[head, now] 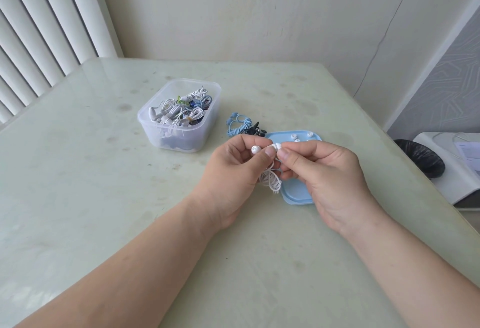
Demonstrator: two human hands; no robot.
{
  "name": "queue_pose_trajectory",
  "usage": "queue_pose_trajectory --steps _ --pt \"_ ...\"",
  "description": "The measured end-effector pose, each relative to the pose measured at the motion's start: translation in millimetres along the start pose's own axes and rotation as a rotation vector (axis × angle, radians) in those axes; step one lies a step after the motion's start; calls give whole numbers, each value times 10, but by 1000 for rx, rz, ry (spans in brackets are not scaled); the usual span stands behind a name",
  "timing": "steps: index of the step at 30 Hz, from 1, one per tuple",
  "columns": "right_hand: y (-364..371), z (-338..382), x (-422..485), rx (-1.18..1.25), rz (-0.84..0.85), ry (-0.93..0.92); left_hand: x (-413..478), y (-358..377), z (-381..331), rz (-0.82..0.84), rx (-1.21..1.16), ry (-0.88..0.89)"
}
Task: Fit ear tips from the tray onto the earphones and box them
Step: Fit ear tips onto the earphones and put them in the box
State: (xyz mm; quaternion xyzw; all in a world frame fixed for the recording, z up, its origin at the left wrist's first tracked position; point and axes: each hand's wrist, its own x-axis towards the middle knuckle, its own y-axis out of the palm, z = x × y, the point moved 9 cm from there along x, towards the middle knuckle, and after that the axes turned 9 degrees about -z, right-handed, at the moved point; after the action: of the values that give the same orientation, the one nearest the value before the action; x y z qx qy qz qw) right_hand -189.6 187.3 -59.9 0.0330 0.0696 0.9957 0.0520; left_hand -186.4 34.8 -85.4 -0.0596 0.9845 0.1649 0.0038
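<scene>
Left hand (pixel 233 169) curls round the white earphones (pixel 270 181), cable dangling below. Right hand (pixel 327 171) pinches one earbud (pixel 277 146) between thumb and forefinger. Blue tray (pixel 296 194) lies under the right hand, ear tips (pixel 309 134) just beyond it. Clear box (pixel 179 117) sits beyond the left hand.

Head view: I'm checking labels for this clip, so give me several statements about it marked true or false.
Both the left hand and the right hand grip the white earphones. True.
The clear box is empty. False: it holds coiled earphones.
Loose ear tips lie on the blue tray. True.
The blue tray lies left of the clear box. False: it lies right of it.
</scene>
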Motion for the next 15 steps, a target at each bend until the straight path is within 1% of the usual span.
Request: queue_pose_trajectory --steps 3,7,11,15 --pt "19 40 -39 -50 -2 -61 7 -11 13 31 -42 -37" --pt "46 63 -47 -46 28 -76 12 -20 16 46 -49 -51" --pt "-7 73 -25 -39 -10 -86 4 13 3 70 -42 -49" --pt "-36 71 14 -40 1 -101 -11 45 -20 91 -37 -66"
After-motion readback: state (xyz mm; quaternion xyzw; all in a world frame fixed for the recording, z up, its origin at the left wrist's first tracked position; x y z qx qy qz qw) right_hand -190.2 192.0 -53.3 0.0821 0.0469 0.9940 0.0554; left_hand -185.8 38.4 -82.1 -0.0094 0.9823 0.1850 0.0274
